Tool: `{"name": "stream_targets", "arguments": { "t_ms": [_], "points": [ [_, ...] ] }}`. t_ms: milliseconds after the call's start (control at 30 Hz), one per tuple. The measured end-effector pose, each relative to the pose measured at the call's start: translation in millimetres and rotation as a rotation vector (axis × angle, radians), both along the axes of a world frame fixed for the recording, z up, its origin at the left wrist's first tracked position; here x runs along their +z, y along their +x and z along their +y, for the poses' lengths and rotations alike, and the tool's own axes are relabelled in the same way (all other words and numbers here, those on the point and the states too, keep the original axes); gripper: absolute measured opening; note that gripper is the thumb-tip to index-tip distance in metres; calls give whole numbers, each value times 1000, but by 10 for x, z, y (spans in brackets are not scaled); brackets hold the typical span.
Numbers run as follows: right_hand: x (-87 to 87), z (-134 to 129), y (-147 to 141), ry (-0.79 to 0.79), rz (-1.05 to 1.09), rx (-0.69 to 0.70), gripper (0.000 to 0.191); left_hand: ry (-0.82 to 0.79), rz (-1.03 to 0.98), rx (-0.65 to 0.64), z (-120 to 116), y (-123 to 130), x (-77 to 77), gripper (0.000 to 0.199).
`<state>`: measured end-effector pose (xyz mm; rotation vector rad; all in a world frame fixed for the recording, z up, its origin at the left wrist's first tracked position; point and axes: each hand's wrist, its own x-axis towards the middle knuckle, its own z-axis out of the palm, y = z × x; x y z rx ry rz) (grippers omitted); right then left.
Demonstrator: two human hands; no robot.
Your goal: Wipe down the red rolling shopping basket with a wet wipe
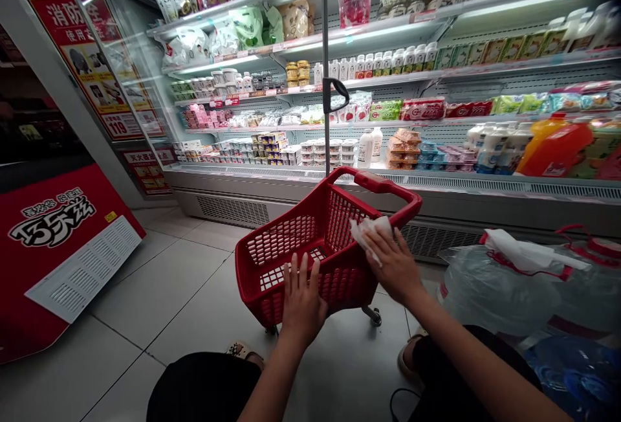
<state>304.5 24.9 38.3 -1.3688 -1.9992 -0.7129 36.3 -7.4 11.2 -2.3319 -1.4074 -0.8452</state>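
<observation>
A red plastic shopping cart (291, 234) on small wheels stands on the floor in front of me, its basket showing bare inside. My left hand (303, 296) lies with fingers stretched against the near side of the basket, holding nothing. On the near right rim, just below the cart's handle (376, 181), my right hand (391, 257) presses a crumpled white tissue (366, 231). Part of the tissue sticks out past the fingertips; the rest is hidden under the hand.
An open refrigerated shelf unit (291, 199) with dairy and drinks runs behind the cart. Large clear water bottles (504, 286) stand close on my right. A red chest freezer (63, 260) is at the left. Pale floor tiles (169, 292) lie between.
</observation>
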Motion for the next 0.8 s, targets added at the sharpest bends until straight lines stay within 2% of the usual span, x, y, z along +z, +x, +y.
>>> {"name": "stream_targets", "arguments": {
  "t_ms": [133, 233, 367, 533, 600, 700, 800],
  "points": [
    [-137, -86, -466, -84, -44, 122, 61, -9, -50, -71, 48, 180, -30, 98],
    [-140, -121, -548, -111, -82, 167, 66, -17, -32, -90, 82, 161, -39, 96],
    [-1, -79, -242, -107, -159, 179, 76, -21, 48, -89, 101, 61, -28, 96],
    [233, 56, 423, -58, -118, -14, 87, -29, 32, -104, 102, 51, 2, 99],
    [271, 78, 576, -53, -85, -72, 94, -39, 17, -110, 99, 76, 16, 99],
    [212, 49, 525, -61, -51, -86, 96, -51, -4, -121, 97, 125, 35, 99],
    [50, -23, 189, -80, -52, -21, 90, -58, -13, -128, 106, 174, 30, 100]
  ]
}}
